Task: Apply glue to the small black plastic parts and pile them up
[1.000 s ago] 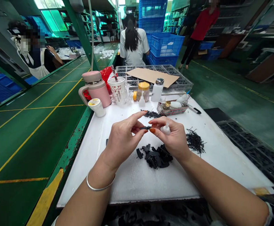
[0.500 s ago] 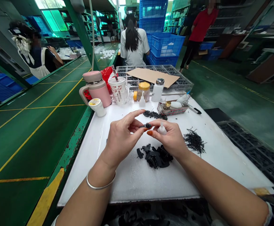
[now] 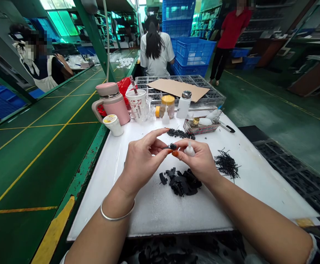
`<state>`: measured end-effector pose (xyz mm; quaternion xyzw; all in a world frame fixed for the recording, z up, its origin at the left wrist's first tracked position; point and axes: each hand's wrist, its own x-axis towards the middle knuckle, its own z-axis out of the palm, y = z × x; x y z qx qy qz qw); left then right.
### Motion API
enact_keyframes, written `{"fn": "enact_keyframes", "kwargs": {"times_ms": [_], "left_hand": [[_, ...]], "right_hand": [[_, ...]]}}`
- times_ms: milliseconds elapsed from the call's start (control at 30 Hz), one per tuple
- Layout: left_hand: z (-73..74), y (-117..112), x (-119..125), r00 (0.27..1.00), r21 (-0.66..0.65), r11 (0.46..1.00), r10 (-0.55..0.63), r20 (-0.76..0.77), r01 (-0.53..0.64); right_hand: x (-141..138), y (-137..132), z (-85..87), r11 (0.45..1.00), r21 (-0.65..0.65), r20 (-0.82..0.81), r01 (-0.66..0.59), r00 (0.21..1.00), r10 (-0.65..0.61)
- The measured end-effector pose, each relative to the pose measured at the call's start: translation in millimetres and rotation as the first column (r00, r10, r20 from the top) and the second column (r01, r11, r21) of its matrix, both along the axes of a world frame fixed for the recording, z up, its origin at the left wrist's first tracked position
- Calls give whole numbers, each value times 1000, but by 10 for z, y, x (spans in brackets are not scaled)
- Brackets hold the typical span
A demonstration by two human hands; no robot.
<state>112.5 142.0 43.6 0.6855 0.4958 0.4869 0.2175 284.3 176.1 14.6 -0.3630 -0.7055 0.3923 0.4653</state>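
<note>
Over the middle of the white tabletop my left hand [image 3: 142,159] pinches a small black part [image 3: 172,146] between thumb and fingers. Small ring-like details show on its top. My right hand [image 3: 200,157] is closed, its fingertips at the right side of that same part. A small white nozzle bottle [image 3: 189,151] is tucked in the right hand, tip upward. Below the hands lies a heap of black curved pieces [image 3: 184,183]. Behind them is a pile of little black rings [image 3: 180,133]. Right of the right hand sits a bundle of thin black pins [image 3: 227,164].
Along the back stand a pink mug [image 3: 113,104], a paper cup [image 3: 137,104], a white tub [image 3: 113,124], a yellow-lidded jar [image 3: 168,106], a pump bottle [image 3: 184,104] and a small box [image 3: 204,129]. Cardboard [image 3: 179,89] covers part of a divided tray. Other people are beyond.
Both hands keep almost the same place around the small black part. In the background, the person in red has shifted slightly left.
</note>
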Motion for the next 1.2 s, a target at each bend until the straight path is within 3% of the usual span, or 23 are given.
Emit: {"fn": "enact_keyframes", "kwargs": {"times_ms": [333,633,933,1200], "left_hand": [[19,-7,-7,1000,12,1000,19,-16,-19],[40,1,-26,999,17,999,38,-12,-38],[49,-6,-32,999,18,999,48,-24,-47],[41,-2,-29,999,14,1000,28,-25,-28]], "right_hand": [[18,-2,-3,999,-33,-17,-5,1000,4],[18,37,18,974,-216,-80,-69,995,53],[13,53,1,967,-233,-118,-106,990,80],[-1,14,35,986,-157,-71,-60,996,50]]}}
